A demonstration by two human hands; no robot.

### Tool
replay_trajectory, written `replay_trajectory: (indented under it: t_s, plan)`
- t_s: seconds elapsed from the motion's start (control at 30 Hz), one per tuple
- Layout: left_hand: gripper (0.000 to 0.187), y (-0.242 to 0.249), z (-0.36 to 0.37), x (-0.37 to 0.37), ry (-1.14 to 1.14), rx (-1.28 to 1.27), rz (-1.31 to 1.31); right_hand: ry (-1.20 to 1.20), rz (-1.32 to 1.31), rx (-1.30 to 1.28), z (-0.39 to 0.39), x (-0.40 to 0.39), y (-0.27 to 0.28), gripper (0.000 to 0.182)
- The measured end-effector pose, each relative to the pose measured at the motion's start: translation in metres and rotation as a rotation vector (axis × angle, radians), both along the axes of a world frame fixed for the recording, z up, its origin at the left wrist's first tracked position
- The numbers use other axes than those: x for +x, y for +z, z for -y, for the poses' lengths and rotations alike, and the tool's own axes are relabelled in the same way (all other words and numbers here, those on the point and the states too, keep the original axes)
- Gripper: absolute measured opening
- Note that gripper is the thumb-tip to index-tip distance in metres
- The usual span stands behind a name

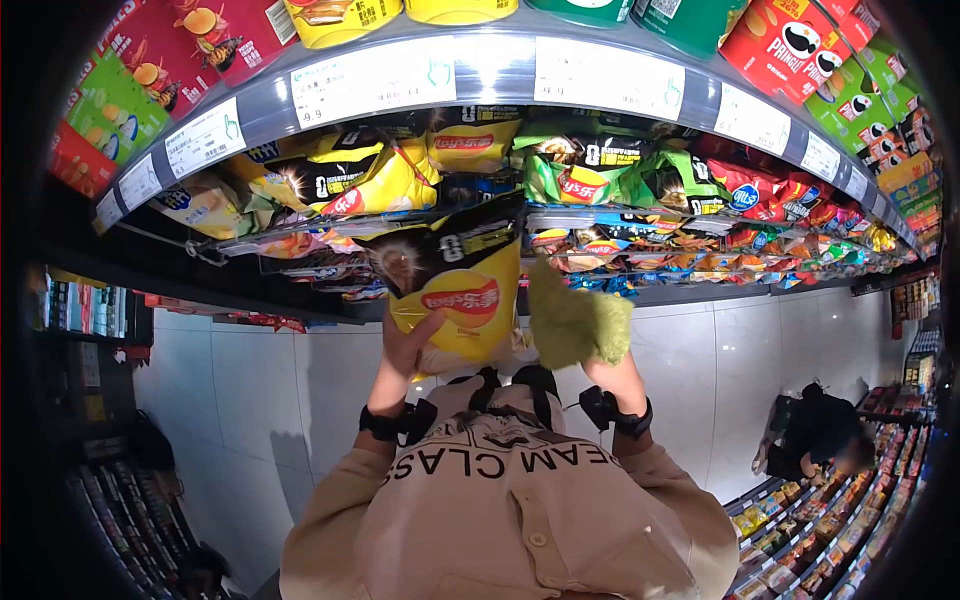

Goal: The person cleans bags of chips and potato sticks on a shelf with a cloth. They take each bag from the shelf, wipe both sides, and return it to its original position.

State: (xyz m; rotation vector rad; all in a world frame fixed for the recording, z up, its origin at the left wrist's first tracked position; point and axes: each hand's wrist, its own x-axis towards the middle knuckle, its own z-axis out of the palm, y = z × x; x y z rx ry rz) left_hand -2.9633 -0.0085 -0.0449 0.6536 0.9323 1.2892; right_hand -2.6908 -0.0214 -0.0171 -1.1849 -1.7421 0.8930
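Note:
My left hand (pixel 408 345) grips the lower edge of a yellow and black chip bag (pixel 458 280), held up in front of the snack shelf. My right hand (pixel 605 345) is mostly hidden under a green cloth (pixel 575 320) that it holds, just to the right of the bag. Both wrists wear black bands. Behind the bag, the shelf (pixel 470 75) carries rows of yellow and green chip bags (pixel 590 175).
White price labels (pixel 372 78) run along the shelf edge. Red and green tube cans (pixel 835 60) stand on the upper right shelf. A person in dark clothes (pixel 815 435) crouches at low shelves on the right. The floor has white tiles (pixel 260 400).

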Motion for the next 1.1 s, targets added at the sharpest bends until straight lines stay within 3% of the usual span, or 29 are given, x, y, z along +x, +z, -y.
replay_trajectory:
  t_s: [0.03, 0.1, 0.13, 0.2, 0.23, 0.27, 0.3, 0.33, 0.37, 0.4, 0.47, 0.5, 0.53, 0.57, 0.67, 0.7, 0.77, 0.8, 0.87, 0.9, 0.97, 1.03, 1.1]
  plan:
    - [0.050, 0.004, -0.001, 0.005, -0.006, -0.006, 0.000, -0.126, 0.163, 0.110, -0.001, -0.004, -0.003, 0.052]
    - [0.053, 0.018, -0.006, 0.025, -0.014, 0.237, -0.320, -0.259, 0.026, 0.135, -0.010, -0.018, -0.006, 0.052]
    - [0.053, 0.023, -0.007, 0.034, -0.022, 0.236, -0.319, -0.339, 0.019, 0.179, -0.018, -0.030, -0.009, 0.051]
    - [0.057, 0.029, -0.010, 0.048, -0.150, 0.133, -0.376, -0.291, -0.105, 0.310, -0.028, -0.057, 0.016, 0.049]
    - [0.061, 0.016, -0.013, 0.049, -0.138, 0.240, -0.441, -0.304, -0.103, 0.310, -0.031, -0.067, 0.033, 0.049]
    - [0.061, 0.009, -0.015, 0.048, -0.148, 0.243, -0.440, -0.127, 0.073, 0.304, -0.033, -0.076, 0.052, 0.048]
    - [0.063, 0.010, -0.019, 0.047, -0.097, 0.395, -0.631, 0.054, 0.247, 0.296, -0.035, -0.080, 0.060, 0.048]
    - [0.065, 0.013, -0.020, 0.045, -0.041, 0.545, -0.823, 0.051, 0.245, 0.295, -0.033, -0.078, 0.057, 0.048]
    - [0.061, 0.019, -0.017, 0.047, -0.064, 0.378, -0.507, 0.063, 0.274, 0.399, -0.031, -0.074, 0.049, 0.049]
    - [0.061, 0.021, -0.014, 0.045, -0.063, 0.376, -0.510, 0.076, 0.301, 0.504, -0.029, -0.070, 0.042, 0.050]
    - [0.054, 0.023, -0.007, 0.041, -0.038, 0.114, -0.320, -0.010, 0.292, 0.572, -0.035, -0.062, 0.029, 0.048]
    - [0.050, 0.032, -0.005, 0.042, 0.003, 0.048, -0.239, -0.111, 0.088, 0.449, -0.036, -0.062, 0.026, 0.047]
    - [0.050, 0.031, -0.006, 0.038, 0.007, 0.051, -0.238, -0.211, -0.112, 0.321, -0.037, -0.059, 0.019, 0.048]
    - [0.051, 0.029, -0.007, 0.031, 0.042, 0.114, -0.209, -0.174, 0.022, 0.274, -0.031, -0.049, -0.009, 0.051]
    - [0.051, 0.039, -0.015, 0.013, 0.061, 0.209, -0.205, -0.069, -0.046, 0.207, -0.018, -0.052, -0.013, 0.053]
    - [0.050, 0.042, -0.021, 0.008, 0.002, 0.286, -0.307, -0.100, -0.275, -0.007, -0.019, -0.058, -0.015, 0.049]
    - [0.042, 0.049, -0.035, -0.003, -0.082, 0.493, -0.563, -0.153, -0.257, 0.058, -0.027, -0.066, -0.013, 0.047]
    - [0.042, 0.051, -0.042, -0.009, -0.082, 0.496, -0.563, -0.214, -0.239, 0.113, -0.032, -0.071, -0.010, 0.045]
    - [0.062, 0.056, -0.055, -0.017, -0.279, 0.259, -0.941, -0.216, -0.267, 0.130, -0.038, -0.072, -0.010, 0.042]
    - [0.071, 0.092, -0.058, -0.006, -0.186, 0.291, -0.774, -0.173, -0.228, 0.196, -0.043, -0.071, -0.009, 0.041]
    - [0.069, 0.060, -0.090, -0.021, -0.200, 0.350, -0.614, -0.128, -0.185, 0.257, -0.051, -0.068, -0.004, 0.040]
    - [0.047, 0.048, -0.118, -0.027, -0.155, 0.444, -0.483, -0.088, -0.020, 0.518, -0.062, -0.070, 0.008, 0.040]
    - [0.029, 0.043, -0.140, -0.014, -0.011, 0.516, -0.368, -0.138, -0.075, 0.537, -0.082, -0.079, -0.001, 0.042]
